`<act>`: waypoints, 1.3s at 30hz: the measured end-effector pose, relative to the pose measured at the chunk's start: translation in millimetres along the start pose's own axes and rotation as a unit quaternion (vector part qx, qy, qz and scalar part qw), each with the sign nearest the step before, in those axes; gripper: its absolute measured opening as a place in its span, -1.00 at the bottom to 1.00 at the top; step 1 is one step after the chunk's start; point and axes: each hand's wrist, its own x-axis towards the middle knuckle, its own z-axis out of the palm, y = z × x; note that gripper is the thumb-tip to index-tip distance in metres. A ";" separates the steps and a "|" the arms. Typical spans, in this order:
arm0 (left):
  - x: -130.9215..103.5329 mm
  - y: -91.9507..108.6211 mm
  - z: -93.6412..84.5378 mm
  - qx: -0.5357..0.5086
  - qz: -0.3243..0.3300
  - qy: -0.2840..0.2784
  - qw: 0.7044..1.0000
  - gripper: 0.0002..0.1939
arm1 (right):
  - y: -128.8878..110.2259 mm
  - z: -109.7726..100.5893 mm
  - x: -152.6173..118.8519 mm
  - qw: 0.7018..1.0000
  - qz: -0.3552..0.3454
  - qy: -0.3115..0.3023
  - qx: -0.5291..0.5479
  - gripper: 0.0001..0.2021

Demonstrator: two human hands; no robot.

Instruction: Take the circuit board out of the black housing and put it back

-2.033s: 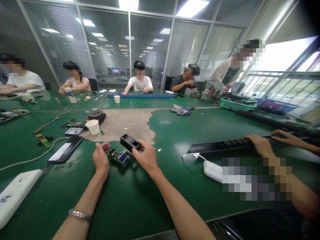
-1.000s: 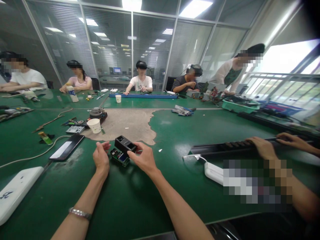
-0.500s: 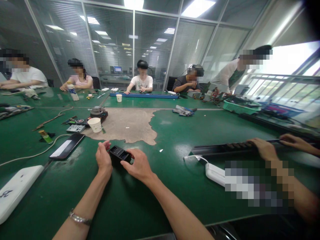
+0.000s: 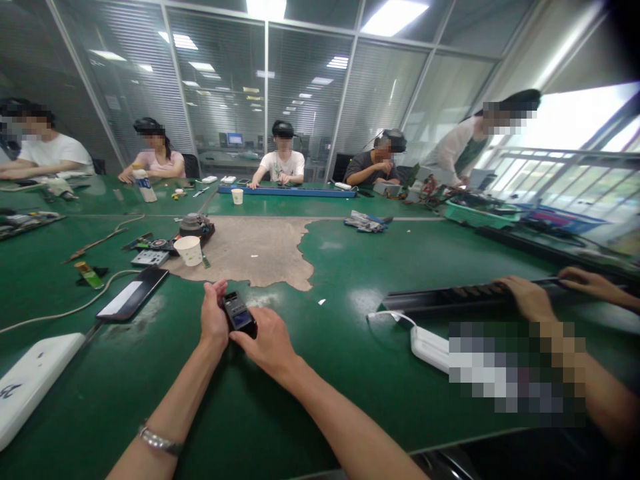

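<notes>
A small black rectangular device (image 4: pixel 239 312) with recessed slots on its upper face is tilted between my hands, just above or on the green table; I cannot tell which. My right hand (image 4: pixel 267 339) grips its right side and near end, thumb at the near edge and fingers behind. Along the device's left side lies my left hand (image 4: pixel 215 317), its fingers stretched out and its palm turned toward it. A bracelet circles my left wrist. Left of my hands is a dark phone (image 4: pixel 133 295) with a white patch on its screen.
A white power bank (image 4: pixel 40 383) with a cable lies at left. Beyond stand a paper cup (image 4: pixel 189 251), a small green bottle (image 4: pixel 90 274) and loose electronic parts. On the right, a co-worker's hands touch a long black bar (image 4: pixel 450 298) near a white adapter (image 4: pixel 430 348). Gloves (image 4: pixel 367 221) lie farther back.
The black device has turned, its far end swinging up and right and its near end down and left. My right hand has shifted left, and my left hand now sits closer against it.
</notes>
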 end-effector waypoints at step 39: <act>7.4 1.0 -8.5 0.014 0.002 0.036 0.999 -0.28 | 17.0 -53.4 15.3 0.974 0.145 -0.047 -0.166 -0.48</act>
